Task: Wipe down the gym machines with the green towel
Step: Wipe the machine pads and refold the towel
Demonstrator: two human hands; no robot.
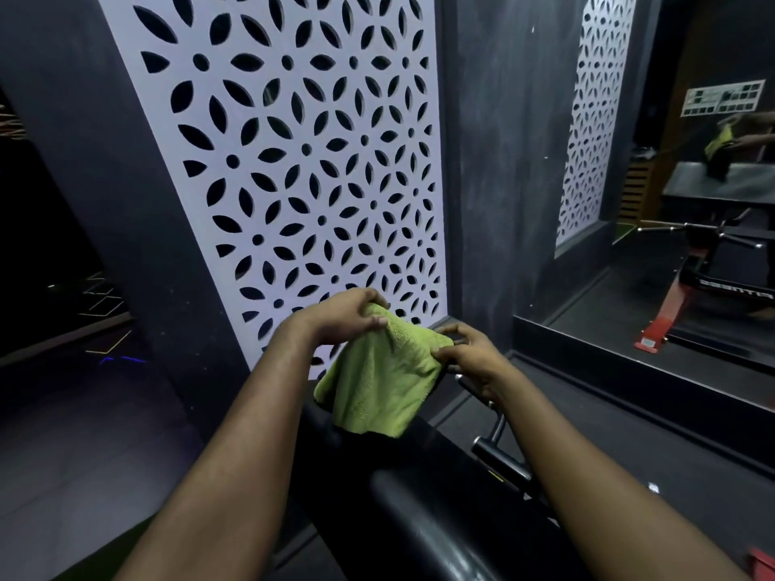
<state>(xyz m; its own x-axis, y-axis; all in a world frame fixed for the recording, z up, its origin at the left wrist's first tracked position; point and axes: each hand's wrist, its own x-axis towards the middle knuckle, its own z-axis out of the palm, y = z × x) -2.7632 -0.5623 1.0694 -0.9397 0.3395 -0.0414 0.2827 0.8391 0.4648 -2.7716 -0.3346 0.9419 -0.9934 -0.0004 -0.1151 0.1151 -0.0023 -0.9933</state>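
Note:
The green towel [379,379] hangs between both hands above the black padded top of a gym machine [423,513]. My left hand [339,314] pinches the towel's upper left edge between thumb and curled fingers. My right hand [469,354] pinches its right corner. The towel's lower edge drapes down to the pad, touching it or just above it. A metal handle bar [497,448] of the machine sticks out to the right of the pad, under my right forearm.
A white cut-out flower panel [293,161] on a dark wall stands straight ahead. A wall mirror [692,203] at the right reflects the towel, my hands and a red-and-black machine. Dark floor lies to the left and right of the pad.

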